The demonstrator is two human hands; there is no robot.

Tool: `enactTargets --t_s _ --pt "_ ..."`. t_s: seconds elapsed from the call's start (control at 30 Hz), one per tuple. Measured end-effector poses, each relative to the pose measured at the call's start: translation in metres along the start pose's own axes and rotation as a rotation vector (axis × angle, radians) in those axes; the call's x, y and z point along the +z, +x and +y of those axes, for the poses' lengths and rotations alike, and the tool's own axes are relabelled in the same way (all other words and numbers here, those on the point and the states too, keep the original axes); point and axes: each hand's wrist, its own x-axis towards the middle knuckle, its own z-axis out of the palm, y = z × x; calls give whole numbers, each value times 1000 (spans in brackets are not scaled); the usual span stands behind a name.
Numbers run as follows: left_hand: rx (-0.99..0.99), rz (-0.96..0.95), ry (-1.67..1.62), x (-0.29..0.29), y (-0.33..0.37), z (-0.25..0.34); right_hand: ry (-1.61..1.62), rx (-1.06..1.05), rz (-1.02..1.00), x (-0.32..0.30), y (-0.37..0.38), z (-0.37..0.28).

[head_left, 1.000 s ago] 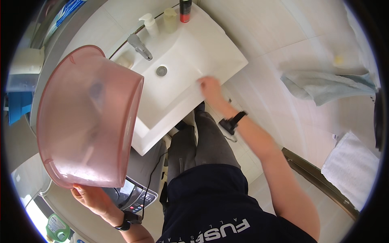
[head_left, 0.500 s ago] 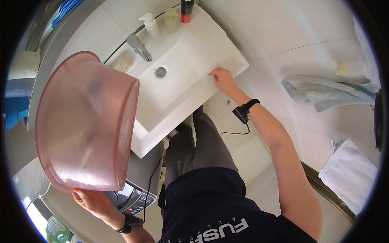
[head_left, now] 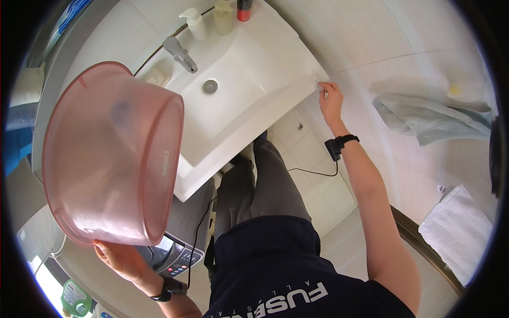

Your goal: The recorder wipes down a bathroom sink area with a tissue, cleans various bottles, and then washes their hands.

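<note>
A large translucent pink plastic basin (head_left: 106,175) is tipped on its side at the left, over the sink's left end. My left hand (head_left: 124,259) grips it at its lower edge; the thumb shows and some fingers are hidden by the basin. My right hand (head_left: 331,102) is at the right front corner of the white sink (head_left: 254,116), with fingers pinched together. A small pale bit shows at its fingertips, too small to name. Black bands sit on both wrists.
A grey faucet (head_left: 181,54) and drain (head_left: 210,86) belong to the sink. Along its back stand a white pump bottle (head_left: 194,25), a yellowish one (head_left: 223,18) and a red-black can (head_left: 244,9). Towels (head_left: 456,233) hang right. A grey washing machine (head_left: 183,249) stands below the basin.
My right hand has moved right, from over the sink's front rim to its right corner. The basin has turned slightly in my left hand, and a pale label on it now shows.
</note>
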Motion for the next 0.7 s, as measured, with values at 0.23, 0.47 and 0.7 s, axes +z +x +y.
enactTargets --t_s 0.23,0.47,0.7 --pt "-48 200 -164 26 8 -1 21 -2 -40 7 -26 -44" --pt "-35 388 -296 43 3 4 9 -123 -210 35 -70 -101" --pt "-22 451 -293 34 -16 5 -12 -195 -293 57 -123 -168"
